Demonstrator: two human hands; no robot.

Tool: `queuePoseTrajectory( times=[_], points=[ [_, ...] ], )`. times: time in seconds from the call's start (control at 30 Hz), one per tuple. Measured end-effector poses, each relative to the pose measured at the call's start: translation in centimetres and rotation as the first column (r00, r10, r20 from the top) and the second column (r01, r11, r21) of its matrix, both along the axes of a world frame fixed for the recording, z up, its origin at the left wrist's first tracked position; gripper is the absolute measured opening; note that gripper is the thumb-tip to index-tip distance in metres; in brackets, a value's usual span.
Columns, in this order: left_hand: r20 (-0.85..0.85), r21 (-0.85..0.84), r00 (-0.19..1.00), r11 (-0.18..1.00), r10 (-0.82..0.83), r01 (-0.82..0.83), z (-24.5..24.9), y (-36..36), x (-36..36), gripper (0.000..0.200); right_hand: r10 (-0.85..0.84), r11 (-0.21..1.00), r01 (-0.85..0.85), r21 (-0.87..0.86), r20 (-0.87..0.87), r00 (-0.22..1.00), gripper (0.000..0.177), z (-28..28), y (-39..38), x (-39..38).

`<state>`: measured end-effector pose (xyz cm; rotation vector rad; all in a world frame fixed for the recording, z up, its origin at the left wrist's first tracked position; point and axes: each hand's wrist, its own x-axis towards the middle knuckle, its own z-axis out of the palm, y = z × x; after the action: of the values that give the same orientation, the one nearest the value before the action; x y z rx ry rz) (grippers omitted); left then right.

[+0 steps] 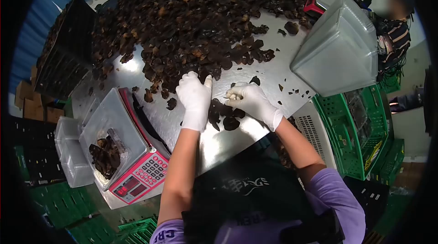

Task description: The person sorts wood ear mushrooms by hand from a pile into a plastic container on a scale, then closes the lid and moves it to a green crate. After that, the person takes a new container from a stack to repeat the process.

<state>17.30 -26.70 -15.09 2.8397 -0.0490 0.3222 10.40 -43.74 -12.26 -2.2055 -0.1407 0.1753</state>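
Observation:
Both my hands wear white gloves. My left hand (194,99) lies at the near edge of a big heap of dark brown, leaf-like pieces (191,38) that look like wood ear mushrooms. Its fingers bend slightly over the edge of the heap and the thumb stands apart; I see nothing held in it. To its right, my right hand (252,101) has its fingertips pinched together, and what is between them, if anything, is too small to tell. Just below and between the hands sits a small group of loose mushroom pieces (230,122) on the metal table (214,150).
At left, a pink scale (141,175) carries a clear plastic tub (102,121) with some pieces inside. An upturned translucent bin (337,52) stands at right, near green crates (340,130). A black crate (68,48) leans at back left. Another person (394,29) is at far right.

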Motion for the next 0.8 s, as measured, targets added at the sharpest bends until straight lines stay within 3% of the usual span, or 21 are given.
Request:
queuePoseTrajectory(
  times=[0.03,0.1,0.13,0.2,0.27,0.33,0.43,0.5,0.57,0.63,0.67,0.7,0.77,0.8],
  points=[
    [-0.095,0.084,0.995,0.996,0.034,-0.026,-0.1,-0.3,0.9,0.032,-0.004,1.000,0.004,-0.002,0.002,1.000,0.020,-0.1,0.0,0.2],
    [-0.077,0.085,0.997,0.996,0.002,0.005,-1.5,-0.1,1.7,0.030,-0.179,0.984,0.178,0.024,0.143,0.973,0.021,-0.9,-0.4,1.5],
    [-0.059,0.089,0.998,0.995,-0.028,0.033,-1.7,0.0,2.1,0.027,-0.181,0.975,0.211,-0.076,0.293,0.939,0.029,-2.0,-0.9,3.0],
    [-0.028,0.090,0.997,0.993,-0.070,0.072,-1.7,0.7,1.1,0.025,-0.229,0.932,0.315,-0.178,0.384,0.894,0.031,-2.1,-0.6,5.5],
    [-0.052,0.052,0.994,0.994,-0.092,0.095,-0.7,1.5,-0.5,0.023,-0.238,0.900,0.362,-0.244,0.422,0.875,0.030,-2.3,-0.1,7.7],
    [-0.130,-0.063,0.987,0.994,-0.093,0.085,0.1,2.6,-1.6,0.024,-0.088,0.859,0.286,-0.425,0.427,0.900,0.028,-3.9,0.0,9.1],
    [-0.276,-0.265,0.924,0.945,-0.266,0.192,1.8,4.4,-3.1,0.026,-0.178,0.906,0.314,-0.285,0.416,0.892,0.026,-2.2,-0.3,7.4],
    [-0.320,-0.304,0.901,0.932,-0.294,0.196,2.9,3.9,-3.0,0.026,-0.261,0.953,0.300,-0.037,0.402,0.878,0.025,-1.8,-0.8,4.9],
    [0.000,-0.239,0.957,0.929,-0.292,0.283,3.0,2.2,-1.8,0.027,-0.215,0.975,0.222,0.002,0.252,0.943,0.026,-1.5,-1.1,2.0],
    [-0.004,-0.087,0.969,0.966,-0.245,0.244,2.8,-0.5,0.1,0.028,-0.172,0.985,0.166,0.053,0.166,0.971,0.026,-2.0,-0.8,-0.4],
    [-0.080,-0.025,0.974,0.977,-0.212,0.211,2.5,-1.7,1.1,0.027,-0.117,0.993,0.112,0.032,0.282,0.952,0.028,-2.3,-0.6,-1.2],
    [-0.152,0.040,0.973,0.983,-0.172,0.180,1.7,-2.6,1.9,0.025,-0.073,0.992,0.099,-0.072,0.303,0.950,0.032,-2.5,-0.5,-1.8],
    [-0.128,0.050,0.970,0.976,-0.205,0.212,-0.1,-2.7,2.9,0.024,-0.009,0.965,0.087,-0.248,0.300,0.954,0.038,-3.1,-0.3,-2.5],
    [-0.110,0.073,0.967,0.969,-0.228,0.236,-0.9,-2.4,3.4,0.024,-0.010,0.972,0.077,-0.223,0.287,0.958,0.039,-2.7,-0.4,-2.7]
  ],
)
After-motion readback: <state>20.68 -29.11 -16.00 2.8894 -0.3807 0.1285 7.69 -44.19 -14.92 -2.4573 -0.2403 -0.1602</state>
